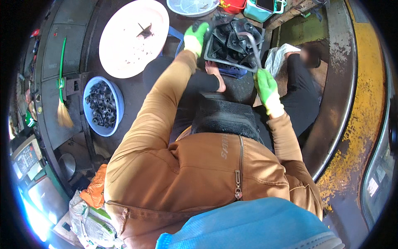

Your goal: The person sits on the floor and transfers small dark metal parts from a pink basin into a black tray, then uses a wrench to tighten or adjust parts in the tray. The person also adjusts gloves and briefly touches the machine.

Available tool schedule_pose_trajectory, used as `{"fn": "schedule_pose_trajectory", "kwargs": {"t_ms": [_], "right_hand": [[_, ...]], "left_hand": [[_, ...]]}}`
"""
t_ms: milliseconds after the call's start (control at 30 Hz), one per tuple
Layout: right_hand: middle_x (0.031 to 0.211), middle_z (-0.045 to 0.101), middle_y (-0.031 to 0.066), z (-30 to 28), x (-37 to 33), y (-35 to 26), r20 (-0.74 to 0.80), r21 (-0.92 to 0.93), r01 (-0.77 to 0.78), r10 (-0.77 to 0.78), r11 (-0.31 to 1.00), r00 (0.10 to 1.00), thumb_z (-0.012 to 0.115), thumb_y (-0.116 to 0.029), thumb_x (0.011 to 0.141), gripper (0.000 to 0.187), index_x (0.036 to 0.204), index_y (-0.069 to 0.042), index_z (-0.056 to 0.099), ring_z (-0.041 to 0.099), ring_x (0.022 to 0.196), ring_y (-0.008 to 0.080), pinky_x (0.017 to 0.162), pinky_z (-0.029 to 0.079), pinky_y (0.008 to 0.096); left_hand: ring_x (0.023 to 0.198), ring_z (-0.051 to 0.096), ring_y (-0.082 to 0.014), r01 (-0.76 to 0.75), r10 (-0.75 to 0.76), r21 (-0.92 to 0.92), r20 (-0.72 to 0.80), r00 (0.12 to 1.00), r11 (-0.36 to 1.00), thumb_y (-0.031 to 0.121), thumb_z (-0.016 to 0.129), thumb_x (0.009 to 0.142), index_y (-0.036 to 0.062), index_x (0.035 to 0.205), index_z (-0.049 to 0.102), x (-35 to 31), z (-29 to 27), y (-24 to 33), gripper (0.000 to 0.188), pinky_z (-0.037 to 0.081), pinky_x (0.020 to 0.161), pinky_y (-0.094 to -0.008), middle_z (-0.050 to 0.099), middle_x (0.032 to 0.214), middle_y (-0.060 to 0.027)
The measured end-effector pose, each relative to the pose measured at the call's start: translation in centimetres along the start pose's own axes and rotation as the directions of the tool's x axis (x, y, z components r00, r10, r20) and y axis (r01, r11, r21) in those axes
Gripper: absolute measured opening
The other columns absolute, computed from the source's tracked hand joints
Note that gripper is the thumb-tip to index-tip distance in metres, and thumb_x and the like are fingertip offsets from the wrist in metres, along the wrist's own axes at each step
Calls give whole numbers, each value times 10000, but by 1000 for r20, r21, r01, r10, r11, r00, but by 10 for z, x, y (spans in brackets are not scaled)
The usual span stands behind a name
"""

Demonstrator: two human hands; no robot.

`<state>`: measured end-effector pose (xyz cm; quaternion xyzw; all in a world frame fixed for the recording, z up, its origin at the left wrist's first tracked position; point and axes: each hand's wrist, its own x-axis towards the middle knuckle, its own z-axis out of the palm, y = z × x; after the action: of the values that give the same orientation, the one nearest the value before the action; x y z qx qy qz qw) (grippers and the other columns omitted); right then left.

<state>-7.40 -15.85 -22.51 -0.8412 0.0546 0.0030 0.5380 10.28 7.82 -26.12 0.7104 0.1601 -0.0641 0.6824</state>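
My right hand [265,86], in a green and white glove, is closed round the lower end of a bent grey rod [253,46]. The rod's curved top reaches over black flanged molded parts [233,40] heaped in a grey crate [229,64]. To the left of the crate is my left hand [196,38], gloved the same way, with its fingers curled. Something dark shows at its fingertips, too small and blurred to name. A wide pale pink basin [128,50] with dark scraps in it stands left of that hand.
A blue basin [120,108] of small black parts sits at the left, near a green-handled broom [62,89]. Behind the crate are a white strainer basket [192,6], a red container [235,6] and a turquoise tub [258,13]. A yellow worn metal frame [362,108] curves along the right.
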Motion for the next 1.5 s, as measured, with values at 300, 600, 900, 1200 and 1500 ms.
{"fn": "schedule_pose_trajectory", "kwargs": {"t_ms": [300,600,900,1200,1500], "right_hand": [[534,372,-70,-7,11,-41,170,719,-456,504,525,847,452,-337,968,283,769,-148,522,294,403,42,375,229,208],[522,393,-50,-11,22,-39,208,770,-481,547,419,810,436,-373,963,316,777,-132,524,298,386,66,368,230,217],[544,422,-66,9,15,-19,237,668,-544,547,508,803,443,-443,949,341,785,-162,542,319,407,65,396,244,212],[565,435,-57,32,17,-2,316,564,-573,485,595,815,476,-436,932,339,775,-145,548,324,422,61,396,247,216],[1095,597,214,77,18,49,214,-441,-136,251,887,944,352,-506,918,506,1086,-74,553,539,1045,415,875,419,463]], "left_hand": [[1256,422,-370,-129,-38,902,159,987,412,533,479,836,102,1351,437,188,10,-19,673,329,1042,-395,459,1349,-197],[1111,541,-362,-563,277,643,497,823,519,415,582,793,110,1245,547,124,20,-7,547,405,974,-404,591,1177,-187],[713,588,-156,-751,723,599,384,574,278,203,581,876,-41,974,629,76,22,-1,267,472,610,-282,647,808,-125],[860,653,-245,72,-58,-19,414,908,997,105,606,855,-33,1034,607,10,-37,-64,226,557,730,-329,648,973,-135],[954,633,-258,359,-426,326,163,890,875,180,690,770,-29,1074,589,4,-42,-107,383,522,786,-345,630,1101,-153]]}}
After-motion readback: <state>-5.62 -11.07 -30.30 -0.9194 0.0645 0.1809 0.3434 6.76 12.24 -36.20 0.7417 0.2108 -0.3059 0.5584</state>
